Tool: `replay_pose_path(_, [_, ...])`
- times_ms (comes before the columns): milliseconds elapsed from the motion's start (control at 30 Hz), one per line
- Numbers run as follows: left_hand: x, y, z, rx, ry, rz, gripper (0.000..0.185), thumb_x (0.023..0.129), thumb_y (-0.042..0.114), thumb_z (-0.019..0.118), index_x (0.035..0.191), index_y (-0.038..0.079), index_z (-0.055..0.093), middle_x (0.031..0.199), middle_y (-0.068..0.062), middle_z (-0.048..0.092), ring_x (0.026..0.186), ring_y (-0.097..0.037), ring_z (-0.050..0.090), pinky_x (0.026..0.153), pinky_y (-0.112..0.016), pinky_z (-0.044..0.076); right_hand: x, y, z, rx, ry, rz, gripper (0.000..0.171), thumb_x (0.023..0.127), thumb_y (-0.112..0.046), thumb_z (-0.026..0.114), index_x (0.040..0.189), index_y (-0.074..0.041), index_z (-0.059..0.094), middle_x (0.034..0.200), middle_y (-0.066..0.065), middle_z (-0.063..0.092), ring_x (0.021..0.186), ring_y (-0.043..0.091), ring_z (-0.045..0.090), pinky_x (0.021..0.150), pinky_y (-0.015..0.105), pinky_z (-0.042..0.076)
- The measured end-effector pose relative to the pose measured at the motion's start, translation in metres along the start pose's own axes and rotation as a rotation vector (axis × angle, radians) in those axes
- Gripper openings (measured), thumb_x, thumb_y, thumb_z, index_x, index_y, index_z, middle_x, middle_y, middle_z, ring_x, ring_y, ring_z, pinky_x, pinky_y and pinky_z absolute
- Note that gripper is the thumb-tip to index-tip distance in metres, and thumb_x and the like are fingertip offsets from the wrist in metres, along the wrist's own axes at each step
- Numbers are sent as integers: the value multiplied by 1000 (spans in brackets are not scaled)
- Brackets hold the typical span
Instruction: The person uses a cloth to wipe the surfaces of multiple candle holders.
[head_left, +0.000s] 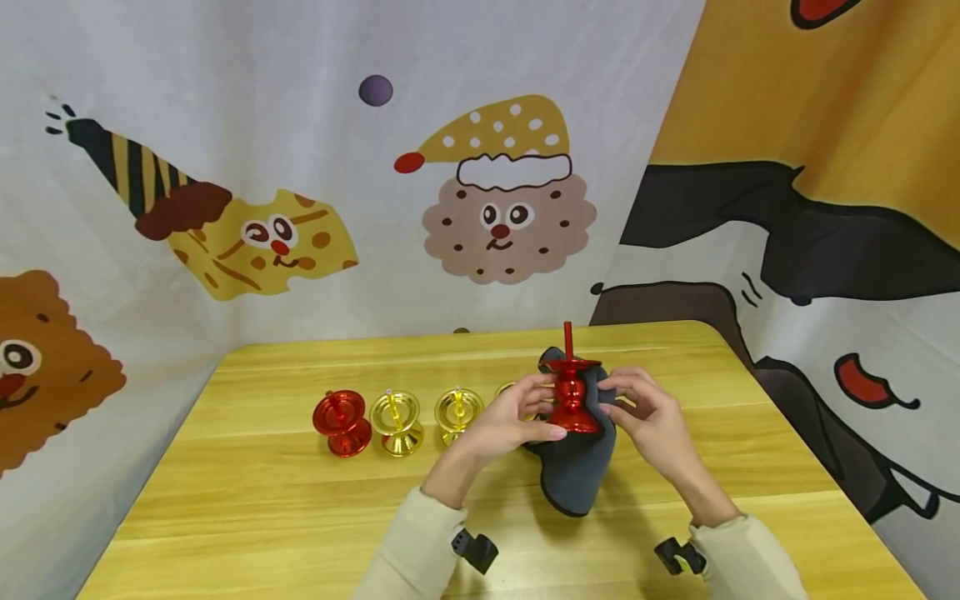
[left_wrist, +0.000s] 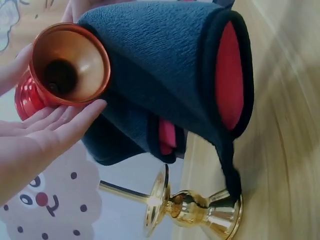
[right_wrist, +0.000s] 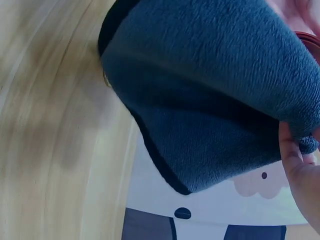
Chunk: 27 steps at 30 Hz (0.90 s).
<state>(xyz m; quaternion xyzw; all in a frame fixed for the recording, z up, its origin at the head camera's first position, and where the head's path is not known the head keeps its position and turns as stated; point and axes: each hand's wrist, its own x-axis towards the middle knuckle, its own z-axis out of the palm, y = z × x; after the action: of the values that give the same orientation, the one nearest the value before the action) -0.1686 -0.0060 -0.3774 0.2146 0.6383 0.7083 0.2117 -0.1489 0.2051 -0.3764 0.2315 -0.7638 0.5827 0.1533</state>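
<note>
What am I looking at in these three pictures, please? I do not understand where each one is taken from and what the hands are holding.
No machine is here: a person works with two bare hands at a wooden table. The wide picture comes from a camera on the person's head, looking down. The two close pictures come from small cameras worn on the wrists, so things look large and tilted there.

The left hand holds a red candlestick; the left wrist view looks into its hollow base. The right hand grips a dark grey cloth that is wrapped behind the candlestick and hangs down to the table.

Standing in a row on the table are another red candlestick and gold candlesticks, one partly hidden behind the hands.
</note>
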Motion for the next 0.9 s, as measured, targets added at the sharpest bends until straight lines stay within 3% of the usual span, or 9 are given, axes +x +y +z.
replay_pose_path(200, [2, -3, 11, 305, 143, -37, 68, 74, 17, 78, 131, 6, 42, 115, -4, 52, 101, -19, 51, 81, -27, 50, -2, -4, 9, -103, 15, -35, 29, 71, 20, 65, 95, 5, 64, 100, 13, 50, 82, 11, 53, 71, 14, 52])
replay_pose_path(267, [2, -3, 12, 365, 166, -48, 68, 73, 18, 78, 131, 7, 43, 111, -4, 53, 99, -18, 51, 81, -27, 50, -3, -6, 11, -170, 25, -70, 30, 69, 20, 67, 94, 3, 65, 99, 11, 51, 78, 10, 53, 68, 12, 50])
replay_pose_path(333, [3, -3, 12, 361, 158, -40, 68, 73, 14, 78, 131, 5, 43, 109, -5, 54, 98, -19, 51, 83, -28, 50, -3, -7, 13, -219, 28, -107, 32, 68, 20, 68, 93, 2, 66, 98, 9, 52, 76, 9, 52, 65, 10, 49])
replay_pose_path(433, [3, -3, 7, 281, 110, -13, 68, 75, 6, 75, 134, 2, 41, 111, -7, 53, 98, -19, 50, 85, -30, 49, -3, -7, 12, -216, 28, -136, 34, 67, 23, 67, 93, 2, 65, 98, 10, 51, 78, 9, 52, 65, 10, 49])
replay_pose_path(667, [1, -1, -4, 25, -47, 10, 67, 80, -9, 64, 138, 0, 33, 121, -16, 50, 110, -23, 48, 93, -33, 45, -2, -3, 6, -91, 14, -34, 29, 72, 25, 60, 94, 6, 62, 101, 14, 50, 82, 10, 51, 62, 14, 50])
replay_pose_path(767, [0, 0, -1, 4, -15, -21, 70, 80, -6, 66, 139, 2, 31, 123, -15, 51, 113, -23, 48, 92, -32, 47, -2, -4, 7, -108, 20, -10, 28, 72, 22, 62, 94, 5, 63, 101, 13, 51, 81, 10, 51, 64, 14, 51])
replay_pose_path(900, [1, -1, 3, 97, 81, -36, 71, 76, 1, 73, 137, 4, 37, 123, -9, 51, 109, -22, 49, 86, -31, 49, -3, -9, 11, -167, 32, -46, 28, 71, 19, 66, 94, 2, 65, 100, 11, 52, 79, 10, 53, 68, 13, 51])
